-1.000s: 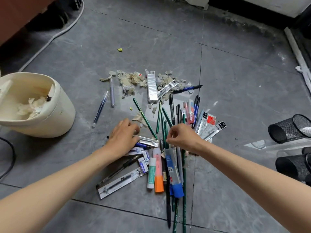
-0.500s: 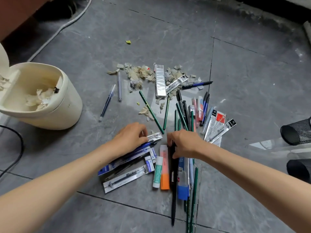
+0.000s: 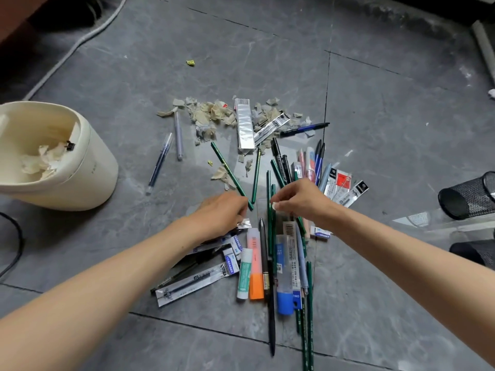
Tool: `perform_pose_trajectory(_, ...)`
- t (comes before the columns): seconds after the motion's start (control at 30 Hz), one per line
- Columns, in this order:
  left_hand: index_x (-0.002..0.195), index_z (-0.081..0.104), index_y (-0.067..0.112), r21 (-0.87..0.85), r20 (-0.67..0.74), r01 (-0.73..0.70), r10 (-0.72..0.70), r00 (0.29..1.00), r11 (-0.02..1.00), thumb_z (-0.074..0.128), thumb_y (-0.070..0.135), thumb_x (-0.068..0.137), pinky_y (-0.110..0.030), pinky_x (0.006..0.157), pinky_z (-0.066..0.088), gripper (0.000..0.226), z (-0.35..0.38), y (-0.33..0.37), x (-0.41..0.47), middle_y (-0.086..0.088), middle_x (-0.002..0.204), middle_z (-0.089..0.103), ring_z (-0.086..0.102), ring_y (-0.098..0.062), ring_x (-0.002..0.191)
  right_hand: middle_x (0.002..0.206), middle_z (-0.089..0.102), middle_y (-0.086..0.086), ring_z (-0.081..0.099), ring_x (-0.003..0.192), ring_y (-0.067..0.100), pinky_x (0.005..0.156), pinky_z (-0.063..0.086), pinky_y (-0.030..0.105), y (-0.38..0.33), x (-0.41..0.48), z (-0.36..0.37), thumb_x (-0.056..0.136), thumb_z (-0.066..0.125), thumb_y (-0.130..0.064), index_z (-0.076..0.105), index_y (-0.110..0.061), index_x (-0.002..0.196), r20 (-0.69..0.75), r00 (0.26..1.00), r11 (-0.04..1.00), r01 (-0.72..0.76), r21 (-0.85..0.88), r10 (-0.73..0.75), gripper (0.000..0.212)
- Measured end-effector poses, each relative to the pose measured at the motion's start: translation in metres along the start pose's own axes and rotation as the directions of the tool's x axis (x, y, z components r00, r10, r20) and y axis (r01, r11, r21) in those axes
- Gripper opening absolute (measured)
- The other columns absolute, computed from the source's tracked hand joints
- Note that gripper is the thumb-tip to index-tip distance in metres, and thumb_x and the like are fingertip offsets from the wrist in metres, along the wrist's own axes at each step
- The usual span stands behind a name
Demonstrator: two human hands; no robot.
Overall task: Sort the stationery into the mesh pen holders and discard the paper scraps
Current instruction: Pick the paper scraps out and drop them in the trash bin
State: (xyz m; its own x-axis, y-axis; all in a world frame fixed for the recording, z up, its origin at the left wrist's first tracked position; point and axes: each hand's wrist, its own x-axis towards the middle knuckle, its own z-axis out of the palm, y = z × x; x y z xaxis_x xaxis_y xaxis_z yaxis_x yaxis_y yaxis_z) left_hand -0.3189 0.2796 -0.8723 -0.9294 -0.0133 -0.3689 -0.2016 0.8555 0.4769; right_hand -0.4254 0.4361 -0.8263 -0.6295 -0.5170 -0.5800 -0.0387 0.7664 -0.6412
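Pens, green pencils, erasers and glue sticks lie in a heap of stationery on the grey tiled floor. Torn paper scraps are strewn just beyond it. My left hand rests on packaged pen refills, its fingers curled round the crinkled end of a clear packet. My right hand hovers over the green pencils and pinches a small pale scrap between thumb and fingertip. A black mesh pen holder lies on its side at the right edge, a second mesh holder just below it.
A cream waste bin with crumpled paper inside stands at the left. A grey cable runs along the floor at top left, a black cord at the left edge. A clear sheet lies by the holders.
Both hands drew the packets and pens closer, then shifted slightly away. My right hand now pinches a small pale scrap. The camera has tilted.
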Motion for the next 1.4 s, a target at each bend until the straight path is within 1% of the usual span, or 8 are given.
perform_pose_trajectory(0.13, 0.085, 0.039, 0.019, -0.044, -0.144, -0.005, -0.001, 0.990, 0.999, 0.043, 0.013, 0.093, -0.030, 0.063, 0.034, 0.010, 0.014, -0.005, -0.008, 0.000, 0.088, 0.044, 0.047, -0.019, 0.075, 0.078, 0.068, 0.006, 0.061, 0.067, 0.014, 0.057, 0.048, 0.020, -0.002, 0.005, 0.007, 0.081, 0.071, -0.006, 0.071, -0.005, 0.080, -0.020, 1.000, 0.999, -0.010, 0.033, 0.011, 0.001)
perform_pose_trajectory(0.3, 0.085, 0.046, 0.016, -0.411, -0.286, 0.088, -0.220, 0.933, 0.907, 0.049, 0.009, 0.093, -0.032, 0.066, 0.041, 0.011, 0.008, -0.016, -0.012, 0.001, 0.072, 0.055, 0.053, -0.018, 0.069, 0.081, 0.069, 0.006, 0.058, 0.064, 0.008, 0.054, 0.046, 0.014, -0.009, 0.016, 0.016, 0.082, 0.070, -0.006, 0.072, -0.005, 0.083, -0.015, 0.999, 0.998, 0.031, -0.058, -0.032, 0.003)
perform_pose_trajectory(0.5, 0.098, 0.051, 0.025, -0.131, -0.053, 0.111, -0.119, 0.991, 0.985, 0.071, 0.054, 0.071, -0.032, 0.074, 0.042, 0.044, 0.005, -0.017, -0.022, 0.009, 0.097, 0.050, 0.050, -0.012, 0.090, 0.075, 0.069, 0.003, 0.051, 0.054, -0.003, 0.048, 0.040, 0.003, -0.015, 0.025, 0.039, 0.078, 0.074, -0.009, 0.076, -0.005, 0.087, 0.023, 0.984, 0.946, 0.175, -0.272, -0.175, 0.010)
perform_pose_trajectory(0.6, 0.094, 0.051, 0.025, -0.023, -0.056, 0.123, -0.124, 0.991, 0.992, 0.067, 0.046, 0.076, -0.028, 0.070, 0.032, 0.032, 0.004, -0.012, -0.027, 0.008, 0.096, 0.048, 0.048, -0.014, 0.091, 0.081, 0.072, 0.006, 0.053, 0.057, -0.001, 0.050, 0.040, 0.003, -0.014, 0.029, 0.045, 0.077, 0.074, -0.011, 0.076, -0.006, 0.086, 0.004, 0.981, 0.943, 0.187, -0.275, -0.194, 0.010)
perform_pose_trajectory(0.8, 0.094, 0.055, 0.018, -0.141, -0.124, 0.175, -0.192, 0.973, 0.975, 0.057, 0.027, 0.085, -0.032, 0.073, 0.041, 0.013, 0.005, -0.016, -0.033, 0.000, 0.095, 0.057, 0.055, -0.024, 0.092, 0.070, 0.064, -0.005, 0.054, 0.059, -0.002, 0.049, 0.039, 0.002, -0.013, 0.032, 0.038, 0.080, 0.072, -0.009, 0.075, -0.006, 0.088, -0.085, 0.977, 0.963, 0.175, -0.203, -0.195, 0.010)
perform_pose_trajectory(1.1, 0.080, 0.054, 0.021, -0.754, -0.143, 0.196, -0.448, 0.883, 0.626, 0.064, 0.009, 0.085, -0.028, 0.065, 0.041, 0.017, -0.008, -0.044, -0.031, -0.006, 0.075, 0.061, 0.053, -0.017, 0.067, 0.084, 0.067, -0.001, 0.059, 0.071, 0.006, 0.067, 0.051, 0.023, -0.036, 0.035, 0.045, 0.084, 0.064, -0.002, 0.071, -0.007, 0.099, -0.112, 0.955, 0.961, 0.275, -0.002, -0.274, 0.018)
perform_pose_trajectory(1.23, 0.083, 0.051, 0.013, -0.886, -0.112, 0.134, -0.486, 0.867, 0.444, 0.059, 0.007, 0.089, -0.029, 0.058, 0.047, 0.012, -0.017, -0.045, -0.037, -0.020, 0.095, 0.067, 0.065, -0.019, 0.070, 0.113, 0.066, 0.002, 0.061, 0.097, 0.011, 0.069, 0.048, 0.011, -0.042, 0.034, 0.051, 0.089, 0.058, -0.002, 0.065, -0.011, 0.117, -0.064, 0.948, 0.949, 0.310, -0.052, -0.313, 0.030)
perform_pose_trajectory(1.4, 0.081, 0.054, 0.014, -0.819, -0.123, 0.174, -0.463, 0.878, 0.547, 0.061, 0.008, 0.088, -0.034, 0.055, 0.050, 0.012, -0.010, -0.054, -0.049, -0.012, 0.087, 0.065, 0.066, -0.023, 0.072, 0.112, 0.065, 0.002, 0.057, 0.091, 0.009, 0.075, 0.047, 0.012, -0.037, 0.037, 0.063, 0.089, 0.060, -0.007, 0.067, -0.014, 0.112, -0.023, 0.933, 0.897, 0.338, -0.286, -0.359, 0.025)
